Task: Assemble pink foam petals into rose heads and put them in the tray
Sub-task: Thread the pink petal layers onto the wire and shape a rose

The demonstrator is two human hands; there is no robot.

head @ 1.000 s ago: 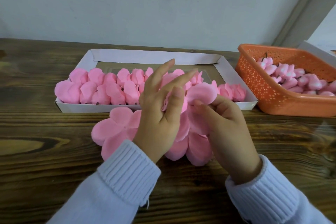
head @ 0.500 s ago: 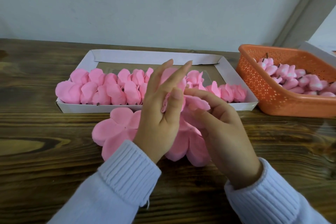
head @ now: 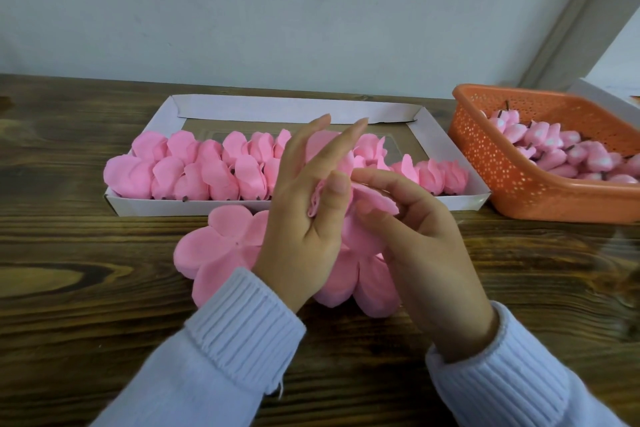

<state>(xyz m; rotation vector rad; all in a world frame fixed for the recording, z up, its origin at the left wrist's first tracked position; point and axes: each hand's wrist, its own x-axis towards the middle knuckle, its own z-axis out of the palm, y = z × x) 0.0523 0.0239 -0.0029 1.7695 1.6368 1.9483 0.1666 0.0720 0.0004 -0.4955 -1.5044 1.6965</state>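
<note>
Left fingers (head: 337,184): the thumb clamps the half-wrapped rose head (head: 317,199) against the palm, with index and middle straight and pointing up. Right fingers (head: 377,180) pinch one petal (head: 379,201).

Change over the last second: that petal stood open and raised in the right hand (head: 415,239). It now lies folded flat, its edge brought against the left thumb.

Judgement: one more wrap nearly seated, head not finished.

The left hand (head: 301,229) holds the work above loose flower-shaped petal sheets (head: 221,243) on the surface (head: 86,270), just in front of the tray (head: 294,109). A row of finished heads (head: 207,173) lies in the tray. Orange basket (head: 502,166) at right, apart from both hands.
</note>
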